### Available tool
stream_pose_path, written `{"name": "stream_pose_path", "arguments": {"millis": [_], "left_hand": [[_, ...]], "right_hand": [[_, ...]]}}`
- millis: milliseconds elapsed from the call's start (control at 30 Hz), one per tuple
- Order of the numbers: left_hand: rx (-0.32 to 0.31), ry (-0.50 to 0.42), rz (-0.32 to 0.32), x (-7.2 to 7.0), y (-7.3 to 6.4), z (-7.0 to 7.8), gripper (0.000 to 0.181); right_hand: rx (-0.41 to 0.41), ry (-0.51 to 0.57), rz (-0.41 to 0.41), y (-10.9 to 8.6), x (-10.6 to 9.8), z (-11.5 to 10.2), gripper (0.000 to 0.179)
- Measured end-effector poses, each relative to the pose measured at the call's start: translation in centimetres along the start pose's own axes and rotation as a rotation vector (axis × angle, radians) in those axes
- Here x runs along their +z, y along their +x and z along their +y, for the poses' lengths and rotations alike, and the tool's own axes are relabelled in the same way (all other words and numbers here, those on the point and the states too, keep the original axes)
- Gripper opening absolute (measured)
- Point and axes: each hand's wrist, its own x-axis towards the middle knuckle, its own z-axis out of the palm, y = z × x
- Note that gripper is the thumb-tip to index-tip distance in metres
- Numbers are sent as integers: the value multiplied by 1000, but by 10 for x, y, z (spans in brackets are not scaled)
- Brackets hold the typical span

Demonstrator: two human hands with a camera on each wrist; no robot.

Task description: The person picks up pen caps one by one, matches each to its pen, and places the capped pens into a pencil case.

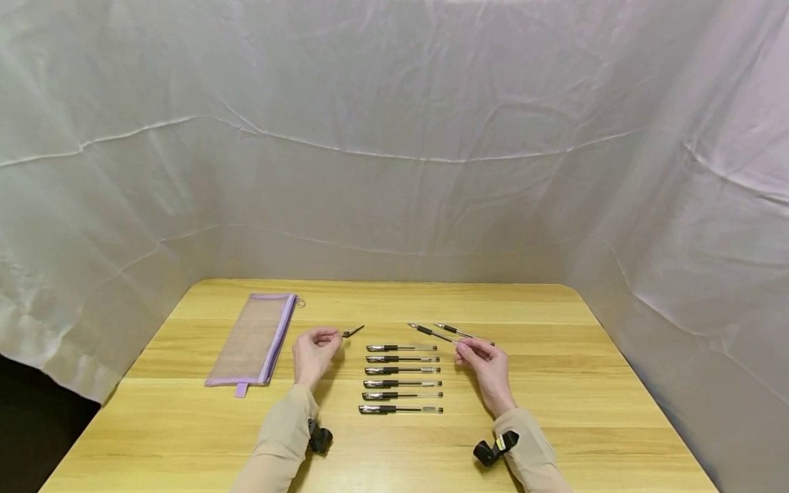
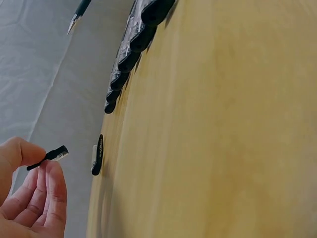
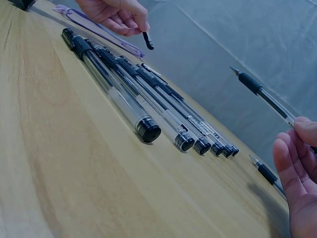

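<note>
My left hand pinches a black pen cap between thumb and fingers, held above the table. Just beyond it in the left wrist view, a second black pen cap lies on the wood. With thumb and fingertips, my right hand grips an uncapped gel pen near its rear end; the metal tip points toward the left. Behind that hand another uncapped pen rests on the table. Several capped black pens lie in a parallel column between the hands, caps to the left.
A purple-edged mesh zip pouch lies flat at the left of the wooden table. Pale cloth hangs around the back and sides. Each wrist wears a small black camera.
</note>
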Motion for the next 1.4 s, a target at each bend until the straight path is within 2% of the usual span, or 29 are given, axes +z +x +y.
{"name": "stream_pose_path", "arguments": {"millis": [300,500,633,733,900,1033,1133,1267,1400], "left_hand": [[19,-44,-59,2,0,1,23],[-36,-130,-18,2,1,3,24],[-31,-160,-22,0,1,2,25],[-14,-147,-58,0,0,1,30],[7,-73,-127,-1,0,0,43],[24,-52,-149,-2,0,1,46],[24,-95,-136,-1,0,1,43],[-2,-207,-96,1,1,0,31],[-3,-248,-67,2,2,1,24]], "right_hand": [[-1,-15,-4,0,0,1,39],[-4,-11,4,0,0,2,35],[-1,-9,3,1,-1,2,37],[-1,0,2,1,-1,2,38],[-12,10,9,1,0,4,36],[-12,4,9,1,0,4,35],[-9,1,9,1,0,4,35],[-7,-9,4,1,1,2,35],[-11,-17,-11,1,2,1,35]]}}
